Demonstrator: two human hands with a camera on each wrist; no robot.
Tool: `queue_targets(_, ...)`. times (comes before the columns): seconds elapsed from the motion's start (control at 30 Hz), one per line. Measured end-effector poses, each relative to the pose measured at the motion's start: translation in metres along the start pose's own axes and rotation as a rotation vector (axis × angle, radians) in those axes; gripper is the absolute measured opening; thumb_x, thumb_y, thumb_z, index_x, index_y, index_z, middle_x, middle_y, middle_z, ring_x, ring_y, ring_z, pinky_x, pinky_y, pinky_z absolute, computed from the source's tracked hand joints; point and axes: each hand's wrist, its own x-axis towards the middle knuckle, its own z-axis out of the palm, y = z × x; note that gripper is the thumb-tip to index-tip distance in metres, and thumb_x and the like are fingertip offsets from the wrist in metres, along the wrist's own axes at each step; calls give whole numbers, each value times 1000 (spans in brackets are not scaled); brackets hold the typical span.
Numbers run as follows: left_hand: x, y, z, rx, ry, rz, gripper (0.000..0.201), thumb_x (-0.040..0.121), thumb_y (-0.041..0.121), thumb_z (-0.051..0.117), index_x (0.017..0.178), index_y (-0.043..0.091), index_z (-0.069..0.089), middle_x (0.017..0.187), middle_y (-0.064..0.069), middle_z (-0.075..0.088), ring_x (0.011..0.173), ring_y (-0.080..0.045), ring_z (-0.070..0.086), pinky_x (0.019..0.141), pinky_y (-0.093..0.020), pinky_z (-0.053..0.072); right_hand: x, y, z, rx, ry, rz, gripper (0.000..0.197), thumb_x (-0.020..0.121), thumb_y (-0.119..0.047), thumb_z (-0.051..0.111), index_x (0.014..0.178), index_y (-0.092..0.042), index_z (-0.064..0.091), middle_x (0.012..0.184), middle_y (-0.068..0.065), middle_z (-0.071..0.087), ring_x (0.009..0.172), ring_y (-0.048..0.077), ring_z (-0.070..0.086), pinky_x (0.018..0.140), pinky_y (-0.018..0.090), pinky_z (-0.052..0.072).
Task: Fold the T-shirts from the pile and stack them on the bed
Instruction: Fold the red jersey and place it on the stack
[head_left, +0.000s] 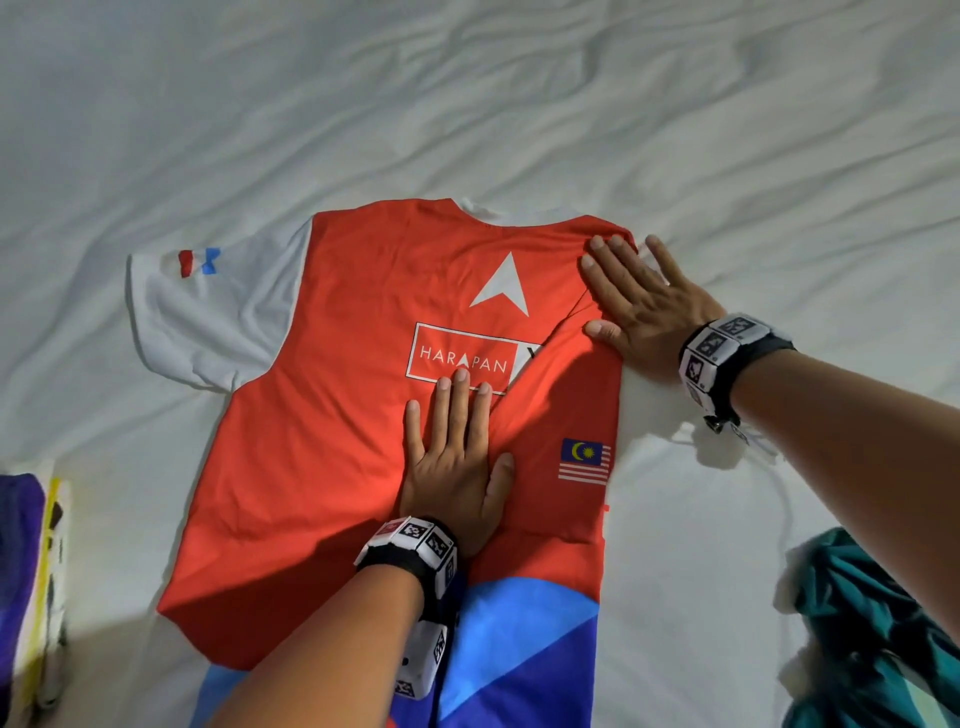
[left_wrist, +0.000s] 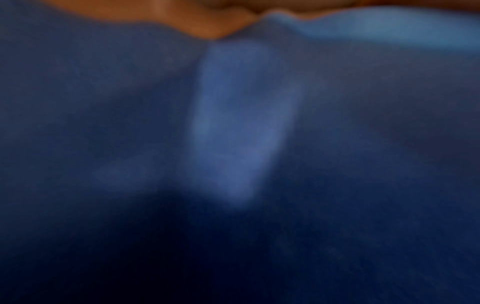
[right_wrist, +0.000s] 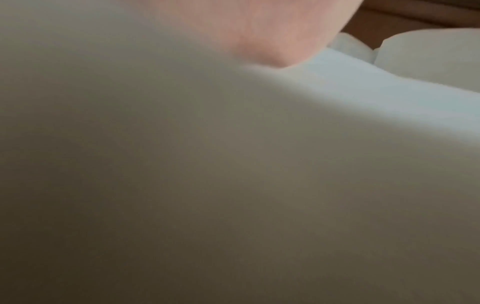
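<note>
A red T-shirt (head_left: 332, 415) with white sleeves and a blue hem lies spread on the white bed sheet (head_left: 467, 104), back up, showing a white arrow and "HARAPAN" print. Its right side is folded inward, so a flag patch (head_left: 584, 461) shows near the folded edge. My left hand (head_left: 457, 457) lies flat on the shirt's middle, fingers straight. My right hand (head_left: 631, 296) presses flat on the folded right shoulder, fingers spread. The left sleeve (head_left: 208, 317) still lies stretched out. The left wrist view shows only blurred blue cloth (left_wrist: 233, 123); the right wrist view shows blurred white sheet (right_wrist: 363, 92).
A teal patterned garment (head_left: 872, 639) lies bunched at the lower right. At the lower left edge sit purple cloth (head_left: 15, 571) and a yellow-and-white patterned piece (head_left: 52, 597). Wrinkled white sheet stretches beyond the shirt's collar.
</note>
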Motion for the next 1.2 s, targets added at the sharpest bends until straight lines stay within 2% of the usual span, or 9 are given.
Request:
queue_targets(0.1,0,0,0,41,-23,-4,78,97,48,35,162,10,16,171,-14,0,158,-27,-3,124,-61,6,-12,-16,-18,55,46,119,77,104,-57,8,161,-5,3,169,15,2,157,28,-1,126,52,1)
queue_targets(0.2,0,1,0,83,-31,-9,79,96,46,35,163,10,13,170,-15,-3,158,-28,-4,124,-61,7,-40,-74,-34,163,86,125,77,104,-55,16,160,-1,12,168,17,1,156,32,-1,126,53,5)
queue_targets(0.3,-2,2,-2,116,-30,-6,78,98,46,29,163,10,8,170,-15,-7,158,-29,-6,123,-61,7,-87,-148,-28,259,42,50,73,104,-50,24,159,-2,21,168,17,4,156,32,-1,125,53,11)
queue_targets(0.43,-2,5,-4,65,-34,-10,78,99,47,32,163,11,9,170,-14,-5,158,-27,-7,124,-60,4,-120,-172,-7,313,-35,225,73,105,-56,20,161,-8,18,169,11,6,157,27,1,124,52,18)
queue_targets(0.63,1,4,-22,-41,-99,-12,79,95,57,20,164,19,9,171,-9,-4,158,-23,-8,124,-54,-8,-109,-179,-24,284,-141,390,82,100,-60,2,161,-5,6,169,11,-6,156,25,-12,126,47,-6)
queue_targets(0.73,-3,-8,-51,-252,-73,-39,78,92,60,16,160,22,27,170,-8,14,157,-25,4,126,-53,3,-100,-190,-47,334,-101,455,81,100,-56,7,160,-2,8,169,15,-1,156,25,-11,126,45,-8)
queue_targets(0.9,-29,-78,-90,-185,246,-283,52,93,40,46,138,18,58,142,-13,54,131,-37,47,103,-53,41,-52,-225,-80,368,-75,390,75,101,-50,17,159,-2,16,168,16,8,157,28,-5,126,46,-5)
queue_targets(1.03,-35,-137,-111,-139,106,-713,41,95,34,56,129,11,54,129,-18,53,120,-38,46,90,-52,41,13,-254,-104,369,21,329,61,100,-44,34,144,-3,47,152,16,44,144,35,34,121,46,21)
queue_targets(1.2,-16,-179,-114,-79,-70,-783,42,100,46,48,123,11,52,128,-14,54,122,-34,50,92,-48,44,105,-280,-125,387,12,306,39,101,-40,46,126,-13,58,125,13,57,119,36,48,92,46,42)
